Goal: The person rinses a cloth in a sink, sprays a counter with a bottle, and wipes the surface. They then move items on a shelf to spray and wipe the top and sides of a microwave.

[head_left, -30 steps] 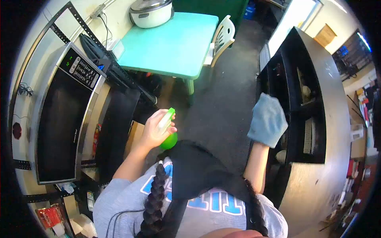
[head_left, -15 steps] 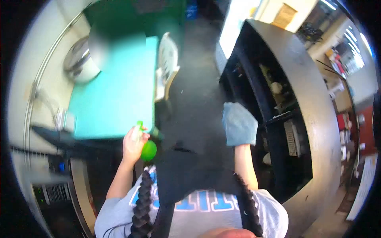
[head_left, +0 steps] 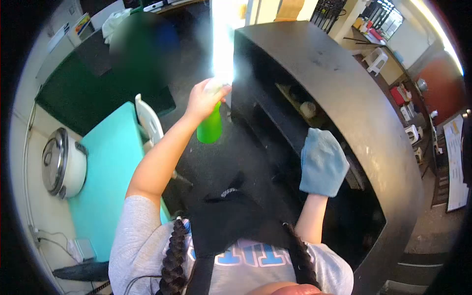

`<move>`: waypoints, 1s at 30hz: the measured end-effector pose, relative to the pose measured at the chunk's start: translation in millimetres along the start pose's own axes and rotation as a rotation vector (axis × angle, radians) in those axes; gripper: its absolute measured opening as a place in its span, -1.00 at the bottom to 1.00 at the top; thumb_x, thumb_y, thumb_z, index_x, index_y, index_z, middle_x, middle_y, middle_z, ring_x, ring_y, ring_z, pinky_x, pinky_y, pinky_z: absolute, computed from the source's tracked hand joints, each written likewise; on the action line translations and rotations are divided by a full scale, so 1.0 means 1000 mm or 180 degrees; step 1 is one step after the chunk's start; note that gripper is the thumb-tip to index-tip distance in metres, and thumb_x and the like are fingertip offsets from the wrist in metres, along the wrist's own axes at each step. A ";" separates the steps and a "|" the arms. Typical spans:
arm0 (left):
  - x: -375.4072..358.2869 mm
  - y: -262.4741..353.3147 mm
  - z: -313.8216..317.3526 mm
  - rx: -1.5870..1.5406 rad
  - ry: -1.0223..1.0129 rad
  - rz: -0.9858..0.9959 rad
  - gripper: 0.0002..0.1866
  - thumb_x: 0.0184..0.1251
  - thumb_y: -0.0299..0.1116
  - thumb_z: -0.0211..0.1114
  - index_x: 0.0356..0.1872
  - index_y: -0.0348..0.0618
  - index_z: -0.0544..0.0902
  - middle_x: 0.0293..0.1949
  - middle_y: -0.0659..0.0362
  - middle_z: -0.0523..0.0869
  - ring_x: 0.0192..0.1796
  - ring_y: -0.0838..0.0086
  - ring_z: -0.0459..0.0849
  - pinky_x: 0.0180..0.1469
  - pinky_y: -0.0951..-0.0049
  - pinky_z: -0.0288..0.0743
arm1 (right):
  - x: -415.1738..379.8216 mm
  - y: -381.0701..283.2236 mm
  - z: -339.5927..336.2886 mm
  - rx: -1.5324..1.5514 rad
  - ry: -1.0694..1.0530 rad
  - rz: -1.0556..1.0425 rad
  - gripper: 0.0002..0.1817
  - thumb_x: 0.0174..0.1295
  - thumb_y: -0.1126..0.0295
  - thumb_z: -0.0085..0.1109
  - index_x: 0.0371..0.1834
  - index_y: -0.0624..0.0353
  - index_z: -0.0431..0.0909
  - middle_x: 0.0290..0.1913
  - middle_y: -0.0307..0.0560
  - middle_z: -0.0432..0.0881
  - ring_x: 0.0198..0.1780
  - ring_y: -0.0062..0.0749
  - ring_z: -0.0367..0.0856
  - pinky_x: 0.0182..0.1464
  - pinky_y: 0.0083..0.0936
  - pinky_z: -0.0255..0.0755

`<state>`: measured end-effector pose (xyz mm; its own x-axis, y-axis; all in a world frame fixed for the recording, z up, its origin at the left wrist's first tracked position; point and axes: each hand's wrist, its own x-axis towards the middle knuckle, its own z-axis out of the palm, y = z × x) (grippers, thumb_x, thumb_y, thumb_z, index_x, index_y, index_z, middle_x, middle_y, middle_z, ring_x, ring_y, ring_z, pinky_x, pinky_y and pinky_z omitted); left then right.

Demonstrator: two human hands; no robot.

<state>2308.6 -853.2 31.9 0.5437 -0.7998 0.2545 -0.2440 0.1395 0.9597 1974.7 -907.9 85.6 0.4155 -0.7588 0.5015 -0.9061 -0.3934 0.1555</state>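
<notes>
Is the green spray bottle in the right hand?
No, the left hand grips the spray bottle, while a blue cloth covers the other.

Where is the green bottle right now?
In the head camera's view, the green bottle is in the left hand, a little left of the middle, between the turquoise table and the dark shelf unit.
</notes>
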 end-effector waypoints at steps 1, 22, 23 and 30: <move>0.038 -0.003 0.016 0.0157 -0.0073 -0.0027 -0.60 0.23 -0.19 0.47 -0.04 -0.25 0.67 -0.33 0.21 0.73 -0.41 0.57 0.69 -0.30 0.53 0.51 | 0.019 0.010 0.003 -0.0097 -0.0021 0.0133 -0.87 0.20 0.31 0.14 -0.21 -0.07 0.62 -0.17 -0.20 0.69 -0.12 -0.23 0.67 -0.15 -0.25 0.56; 0.434 0.008 0.228 0.1288 -0.0854 -0.0242 -0.52 0.17 -0.18 0.50 0.12 -0.05 0.66 -0.53 0.27 0.65 -0.49 0.54 0.65 -0.41 0.50 0.47 | 0.201 0.180 0.107 0.0576 0.0655 0.1611 -0.85 0.25 0.36 0.23 -0.20 0.09 0.73 -0.18 -0.08 0.76 -0.14 -0.32 0.75 -0.04 -0.47 0.58; 0.451 0.003 0.240 0.1044 -0.0979 -0.0384 -0.49 0.16 -0.22 0.50 0.15 -0.08 0.64 -0.43 0.22 0.69 -0.41 0.52 0.66 -0.38 0.52 0.49 | 0.201 0.183 0.108 0.0464 0.0696 0.1511 -0.85 0.25 0.36 0.23 -0.19 0.08 0.73 -0.18 -0.08 0.76 -0.14 -0.32 0.75 -0.04 -0.46 0.58; 0.473 0.016 0.336 0.1334 -0.1649 -0.0281 -0.55 0.18 -0.25 0.47 0.07 -0.19 0.61 -0.40 0.21 0.64 -0.45 0.49 0.63 -0.36 0.39 0.60 | 0.193 0.202 0.117 0.0375 0.0730 0.1548 -0.85 0.24 0.37 0.23 -0.18 0.07 0.73 -0.17 -0.09 0.76 -0.15 -0.31 0.75 -0.04 -0.46 0.58</move>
<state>2292.0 -1425.8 127.4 0.1456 -0.9893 -0.0132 -0.5642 -0.0940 0.8203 1880.7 -1194.6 113.7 -0.0888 -0.7403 0.6664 -0.9689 -0.0910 -0.2302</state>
